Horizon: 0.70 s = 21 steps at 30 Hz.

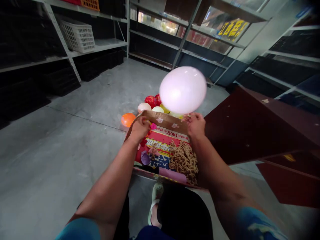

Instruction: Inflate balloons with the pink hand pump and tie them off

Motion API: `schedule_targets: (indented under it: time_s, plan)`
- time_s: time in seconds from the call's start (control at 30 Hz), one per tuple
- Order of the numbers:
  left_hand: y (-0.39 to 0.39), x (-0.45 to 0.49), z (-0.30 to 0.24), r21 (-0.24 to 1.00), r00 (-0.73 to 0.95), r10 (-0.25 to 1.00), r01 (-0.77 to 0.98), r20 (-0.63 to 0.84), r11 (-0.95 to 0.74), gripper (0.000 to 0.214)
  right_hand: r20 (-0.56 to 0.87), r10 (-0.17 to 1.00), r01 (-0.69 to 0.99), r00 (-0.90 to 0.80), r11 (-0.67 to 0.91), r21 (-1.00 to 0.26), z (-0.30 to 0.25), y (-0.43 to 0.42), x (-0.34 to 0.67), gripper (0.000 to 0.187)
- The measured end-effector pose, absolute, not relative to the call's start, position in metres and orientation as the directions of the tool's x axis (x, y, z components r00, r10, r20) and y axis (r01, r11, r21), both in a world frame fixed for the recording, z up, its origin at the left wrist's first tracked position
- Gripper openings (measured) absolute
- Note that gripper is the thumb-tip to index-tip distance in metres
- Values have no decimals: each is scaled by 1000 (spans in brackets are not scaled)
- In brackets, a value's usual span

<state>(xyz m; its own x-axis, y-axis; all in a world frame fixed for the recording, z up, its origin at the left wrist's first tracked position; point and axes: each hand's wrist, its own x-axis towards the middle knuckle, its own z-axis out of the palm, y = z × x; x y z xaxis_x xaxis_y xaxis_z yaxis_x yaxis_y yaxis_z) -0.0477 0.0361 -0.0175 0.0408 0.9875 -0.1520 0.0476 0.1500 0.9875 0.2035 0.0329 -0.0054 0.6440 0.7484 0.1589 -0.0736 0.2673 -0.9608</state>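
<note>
A large, pale pink inflated balloon (183,89) floats above the far side of an open cardboard box (172,124). My right hand (196,125) pinches the balloon's neck. Over the box's far left corner, my left hand (141,128) has its fingers curled together, and what they hold, if anything, is hidden. Right beside those fingers is a small bright pink piece (153,126), perhaps an uninflated balloon. Inside the box lie a heap of tan curly strands (183,160), a purple crumpled piece (145,158) and a lilac tube-like item (172,175).
Several inflated balloons, including an orange balloon (128,120) and a red balloon (150,101), rest on the floor behind the box. To the right stands a dark red panel (225,130). Metal shelves (155,38) line the walls, with a white basket (78,35) on the left.
</note>
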Motion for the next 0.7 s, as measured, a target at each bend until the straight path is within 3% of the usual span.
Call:
schedule_targets:
  time_s: [0.1,0.23,0.37,0.47,0.57,0.7]
  plan:
    - [50,-61,-15,963,-95,974,-196,-207,186,21,100,734,-100,672,224,-969,0,54,230,16]
    - [58,-71,-12,914,-173,949,-361,-262,186,17,75,751,-15,656,113,-993,-10,68,238,18]
    - [57,-70,-10,888,-151,949,-418,-277,193,12,66,880,166,471,-15,-986,-47,59,199,27]
    - [54,-68,-7,880,-148,947,-431,-286,199,11,0,969,277,247,-71,-958,-80,45,151,18]
    - [51,-65,-6,884,-145,948,-423,-282,198,12,-24,996,396,85,-56,-916,-106,36,110,15]
    - [49,-62,-7,877,-118,952,-434,-282,206,14,-10,1000,496,19,-18,-868,-127,35,79,19]
